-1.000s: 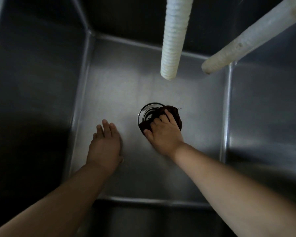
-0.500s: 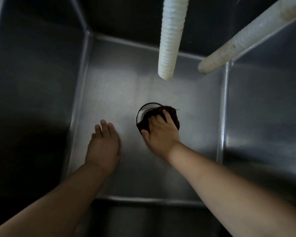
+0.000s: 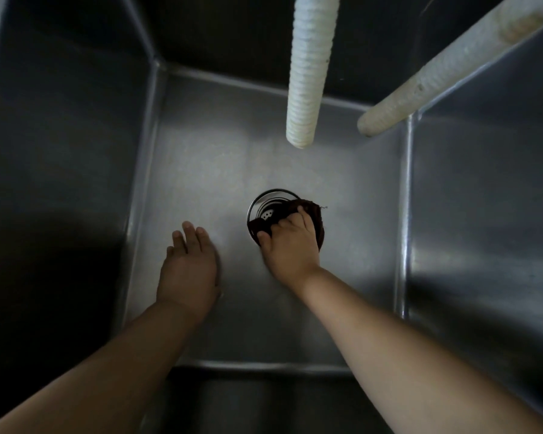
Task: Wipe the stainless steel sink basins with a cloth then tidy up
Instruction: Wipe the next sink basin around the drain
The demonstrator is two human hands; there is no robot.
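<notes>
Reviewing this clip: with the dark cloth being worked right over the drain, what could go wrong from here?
1. The right hand presses the dark brown cloth half over the round metal drain strainer; a loose thread or corner might snag in its holes.
2. The left hand rests flat on the stainless steel basin floor; if wet, it could slip.
3. The white ribbed hose hangs overhead and could be bumped on rising.

Both bare forearms reached in from six o'clock. The left hand [image 3: 187,270] lay flat, fingers straight toward twelve; the right hand [image 3: 290,245] curled, gripping.
</notes>
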